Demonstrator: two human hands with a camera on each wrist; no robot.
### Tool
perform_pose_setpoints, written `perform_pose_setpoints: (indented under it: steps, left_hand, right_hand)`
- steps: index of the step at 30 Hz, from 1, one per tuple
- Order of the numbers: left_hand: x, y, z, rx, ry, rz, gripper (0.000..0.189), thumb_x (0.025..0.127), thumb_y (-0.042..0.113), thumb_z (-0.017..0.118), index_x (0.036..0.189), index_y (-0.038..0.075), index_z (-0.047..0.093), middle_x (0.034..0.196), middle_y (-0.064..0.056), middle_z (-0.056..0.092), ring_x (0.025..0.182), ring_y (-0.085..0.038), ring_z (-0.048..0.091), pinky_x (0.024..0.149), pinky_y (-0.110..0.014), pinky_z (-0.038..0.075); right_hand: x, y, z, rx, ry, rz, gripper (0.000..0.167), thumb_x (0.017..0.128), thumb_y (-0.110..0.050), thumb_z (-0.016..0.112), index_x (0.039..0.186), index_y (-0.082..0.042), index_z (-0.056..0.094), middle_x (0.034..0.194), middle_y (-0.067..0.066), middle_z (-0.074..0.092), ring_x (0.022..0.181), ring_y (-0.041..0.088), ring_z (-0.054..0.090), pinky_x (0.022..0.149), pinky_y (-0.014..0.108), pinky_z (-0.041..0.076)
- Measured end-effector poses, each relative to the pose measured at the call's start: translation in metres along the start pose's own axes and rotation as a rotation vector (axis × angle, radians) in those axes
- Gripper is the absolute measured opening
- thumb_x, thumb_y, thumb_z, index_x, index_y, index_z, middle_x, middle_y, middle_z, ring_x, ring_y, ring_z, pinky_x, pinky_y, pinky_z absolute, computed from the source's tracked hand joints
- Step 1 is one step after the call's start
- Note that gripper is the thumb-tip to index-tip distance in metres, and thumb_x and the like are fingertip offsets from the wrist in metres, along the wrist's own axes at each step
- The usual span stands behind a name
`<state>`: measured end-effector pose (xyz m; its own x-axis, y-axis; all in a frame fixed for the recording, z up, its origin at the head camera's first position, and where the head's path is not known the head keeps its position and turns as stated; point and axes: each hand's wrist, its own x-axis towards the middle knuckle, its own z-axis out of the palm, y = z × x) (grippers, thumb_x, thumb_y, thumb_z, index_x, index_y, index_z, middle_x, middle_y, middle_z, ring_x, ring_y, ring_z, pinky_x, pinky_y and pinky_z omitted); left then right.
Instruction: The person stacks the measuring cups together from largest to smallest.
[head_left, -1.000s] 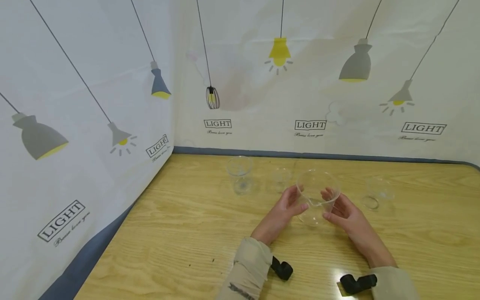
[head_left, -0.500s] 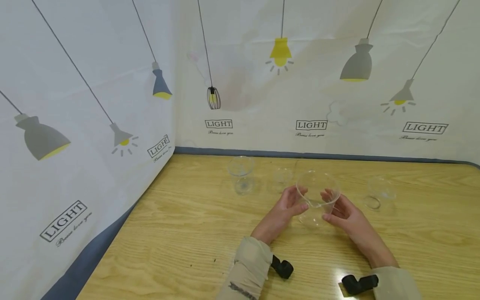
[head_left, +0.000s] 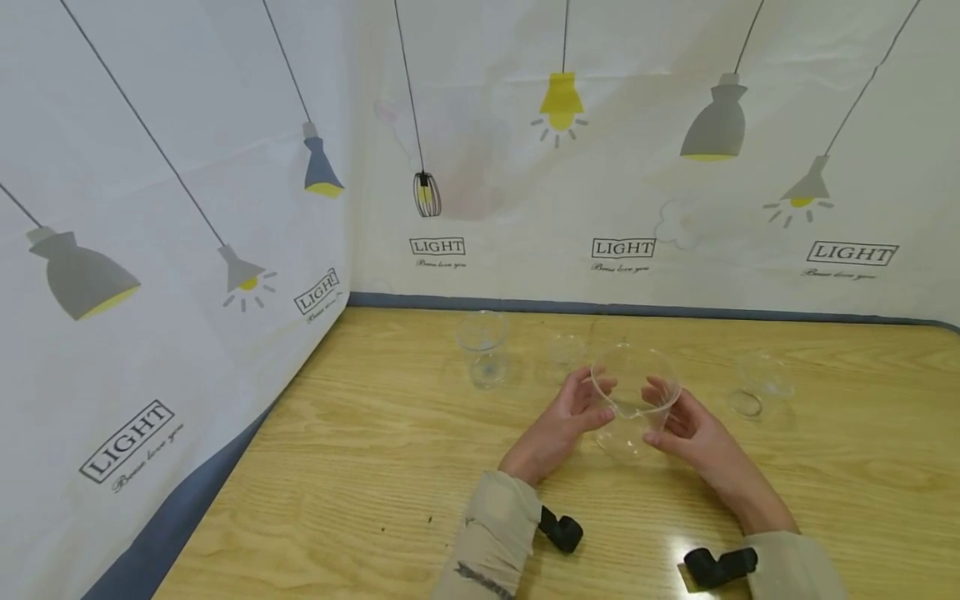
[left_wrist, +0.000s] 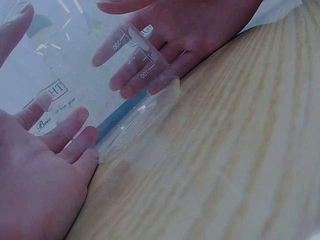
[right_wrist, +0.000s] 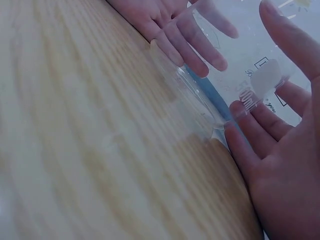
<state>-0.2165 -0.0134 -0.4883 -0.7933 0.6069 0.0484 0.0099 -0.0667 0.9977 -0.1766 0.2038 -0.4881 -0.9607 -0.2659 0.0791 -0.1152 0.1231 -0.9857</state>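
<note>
Wood-grain table (head_left: 337,467); lamp-printed white backdrop (head_left: 510,200) behind, left.

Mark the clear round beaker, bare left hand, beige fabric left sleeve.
Clear round beaker (head_left: 632,427): head view, near wall.
Bare left hand (head_left: 553,429): head view, back of hand.
Beige fabric left sleeve (head_left: 495,533): head view, forearm.

One measuring beaker (head_left: 635,402), at least three other clear cups (head_left: 482,354), two hands (head_left: 555,425) (head_left: 697,433), two sleeves (head_left: 491,533), seven lamp pictures (head_left: 712,121), five LIGHT signs (head_left: 623,248).

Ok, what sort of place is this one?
Probably a screened-off work corner: a wood-grain table edged on two sides by lamp-printed sheeting, plus a clear graduated beaker.
</note>
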Motion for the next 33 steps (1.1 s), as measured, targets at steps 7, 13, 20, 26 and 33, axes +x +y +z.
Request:
perform_pose_setpoints:
  steps: [7, 13, 20, 26, 33]
  left_hand:
    - [-0.0003, 0.0009, -0.0013, 0.026, -0.027, 0.019, 0.063, 0.085, 0.040, 0.057, 0.138, 0.033, 0.024, 0.136, 0.005, 0.035, 0.127, -0.011, 0.029, 0.098, -0.031, 0.029]
    - [0.0001, 0.0014, -0.0014, 0.066, -0.031, 0.015, 0.060, 0.085, 0.043, 0.056, 0.136, 0.036, 0.027, 0.137, 0.006, 0.035, 0.127, -0.011, 0.029, 0.098, -0.032, 0.030]
    - [-0.0007, -0.0002, -0.0035, 0.085, -0.030, 0.003, 0.061, 0.085, 0.042, 0.056, 0.138, 0.036, 0.027, 0.137, 0.008, 0.035, 0.126, -0.010, 0.031, 0.097, -0.030, 0.030]
    - [-0.0021, 0.0000, -0.0053, 0.099, -0.034, 0.001, 0.060, 0.085, 0.039, 0.057, 0.138, 0.036, 0.028, 0.138, 0.007, 0.036, 0.125, -0.010, 0.032, 0.098, -0.030, 0.031]
    - [-0.0020, 0.0002, -0.0063, 0.073, -0.048, 0.014, 0.059, 0.087, 0.030, 0.057, 0.138, 0.033, 0.029, 0.137, 0.005, 0.037, 0.124, -0.010, 0.033, 0.097, -0.029, 0.032]
  right_hand:
    - [0.0006, 0.0008, 0.0006, 0.000, -0.026, -0.012, 0.071, 0.084, -0.005, 0.060, 0.142, -0.017, 0.020, 0.140, 0.019, 0.027, 0.127, 0.036, 0.025, 0.085, 0.014, 0.037]
    - [0.0010, 0.0004, 0.0013, -0.002, -0.035, -0.022, 0.073, 0.084, -0.003, 0.060, 0.142, -0.021, 0.019, 0.141, 0.018, 0.027, 0.128, 0.035, 0.023, 0.085, 0.017, 0.039]
    - [0.0013, 0.0000, 0.0023, 0.006, -0.049, -0.028, 0.074, 0.084, -0.002, 0.059, 0.142, -0.024, 0.019, 0.142, 0.018, 0.025, 0.129, 0.035, 0.021, 0.086, 0.018, 0.038]
    - [0.0016, 0.0003, 0.0041, 0.022, -0.056, -0.025, 0.076, 0.084, -0.002, 0.059, 0.142, -0.025, 0.017, 0.143, 0.018, 0.023, 0.129, 0.036, 0.018, 0.086, 0.019, 0.039]
    - [0.0002, -0.0012, 0.0059, 0.063, -0.078, -0.040, 0.076, 0.085, 0.000, 0.056, 0.143, -0.025, 0.014, 0.144, 0.019, 0.020, 0.130, 0.036, 0.015, 0.087, 0.017, 0.037]
